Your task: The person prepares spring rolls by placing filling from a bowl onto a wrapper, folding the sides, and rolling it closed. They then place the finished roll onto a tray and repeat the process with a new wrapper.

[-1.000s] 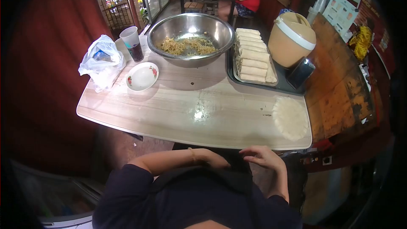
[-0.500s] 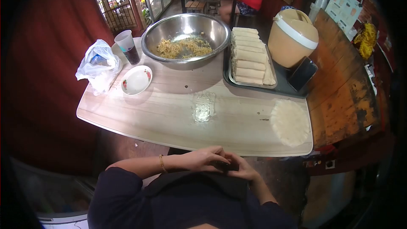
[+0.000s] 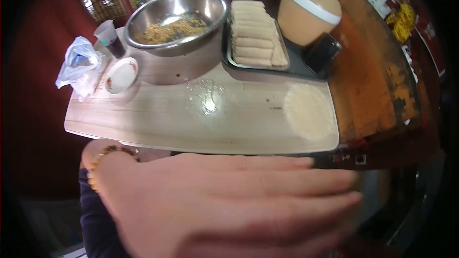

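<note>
My left hand (image 3: 215, 196) is raised close to the camera, palm down, fingers stretched toward the right. It holds nothing, and a beaded bracelet (image 3: 95, 167) circles its wrist. My right hand does not show. Beyond the left hand lies the table (image 3: 229, 131), with a wet, shiny patch in its middle. A round, pale wrapper sheet (image 3: 310, 112) lies flat near the right edge. Farther back, a steel bowl (image 3: 213, 9) contains a shredded yellowish filling (image 3: 177, 29). Beside it, a metal tray (image 3: 284, 55) carries stacked pale rolls (image 3: 253, 36).
A dark tray (image 3: 306, 71) lies under the metal one, with a phone (image 3: 324, 51) propped against a tan jug (image 3: 303, 19). At the left are a floral plate (image 3: 123, 72), a cup of dark liquid (image 3: 112, 40) and a plastic bag (image 3: 79, 67). Another person sits behind.
My left hand has come up from my lap, away from my right hand, to just before the camera. The right hand has left sight. The view has tilted down and shifted right.
</note>
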Demonstrator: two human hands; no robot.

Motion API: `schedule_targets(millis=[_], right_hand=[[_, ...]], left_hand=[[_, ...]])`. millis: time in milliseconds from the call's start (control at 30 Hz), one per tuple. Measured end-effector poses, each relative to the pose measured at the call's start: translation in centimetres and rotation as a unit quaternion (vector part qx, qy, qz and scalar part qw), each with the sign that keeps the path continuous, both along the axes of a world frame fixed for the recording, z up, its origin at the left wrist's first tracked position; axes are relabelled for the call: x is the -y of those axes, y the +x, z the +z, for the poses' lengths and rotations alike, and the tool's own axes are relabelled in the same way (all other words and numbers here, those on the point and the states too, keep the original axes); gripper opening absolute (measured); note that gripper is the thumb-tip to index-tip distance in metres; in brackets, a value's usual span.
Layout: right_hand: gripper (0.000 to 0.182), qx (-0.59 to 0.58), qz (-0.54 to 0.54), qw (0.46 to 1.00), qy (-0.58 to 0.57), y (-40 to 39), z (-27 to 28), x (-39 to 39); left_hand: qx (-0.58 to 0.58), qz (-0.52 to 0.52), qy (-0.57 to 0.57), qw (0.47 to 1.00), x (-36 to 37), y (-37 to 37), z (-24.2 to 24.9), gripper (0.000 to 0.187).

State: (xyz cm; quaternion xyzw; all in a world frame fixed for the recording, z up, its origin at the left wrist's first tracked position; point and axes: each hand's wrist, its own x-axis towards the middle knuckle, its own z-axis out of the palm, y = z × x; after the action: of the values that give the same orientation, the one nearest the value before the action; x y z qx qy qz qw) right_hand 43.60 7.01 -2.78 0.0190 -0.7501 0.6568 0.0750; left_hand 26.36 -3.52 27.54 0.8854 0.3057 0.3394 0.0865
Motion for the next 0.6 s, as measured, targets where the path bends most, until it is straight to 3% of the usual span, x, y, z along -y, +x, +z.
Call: schedule_targets(millis=[67, 167, 200, 333, 533, 567, 600], right_hand=[[0.038, -0.015, 0.008, 1.0, 0.003, -0.7, -2.6, -0.1], [0.041, 0.055, 0.028, 0.995, -0.084, -1.0, 1.6, -0.6], [0.045, -0.007, 0.036, 0.998, -0.049, -1.4, 2.5, -1.0], [0.048, -0.048, 0.029, 0.998, 0.014, -1.8, 8.7, -2.6], [0.03, -0.285, 0.02, 0.949, 0.132, -1.0, 20.0, -3.7], [0.027, -0.338, 0.025, 0.928, 0.151, -1.1, 21.3, -3.9], [0.025, -0.482, 0.015, 0.85, 0.211, -2.9, 19.7, -4.4]], left_hand=[[-0.045, 0.011, 0.034, 0.998, 0.7, 1.1, 2.1, 0.034], [-0.077, -0.003, 0.026, 0.997, 0.7, 2.2, 2.1, 0.034], [-0.084, -0.005, 0.018, 0.996, 0.8, 2.4, 2.1, 0.034], [-0.107, -0.006, -0.01, 0.994, 1.4, 2.4, 1.8, 0.035], [-0.13, -0.009, -0.029, 0.991, 1.8, 1.3, 3.2, 0.035], [-0.137, -0.007, -0.031, 0.99, 1.8, 0.7, 3.5, 0.036], [-0.144, -0.008, -0.034, 0.989, 1.9, 0.3, 3.7, 0.036]])
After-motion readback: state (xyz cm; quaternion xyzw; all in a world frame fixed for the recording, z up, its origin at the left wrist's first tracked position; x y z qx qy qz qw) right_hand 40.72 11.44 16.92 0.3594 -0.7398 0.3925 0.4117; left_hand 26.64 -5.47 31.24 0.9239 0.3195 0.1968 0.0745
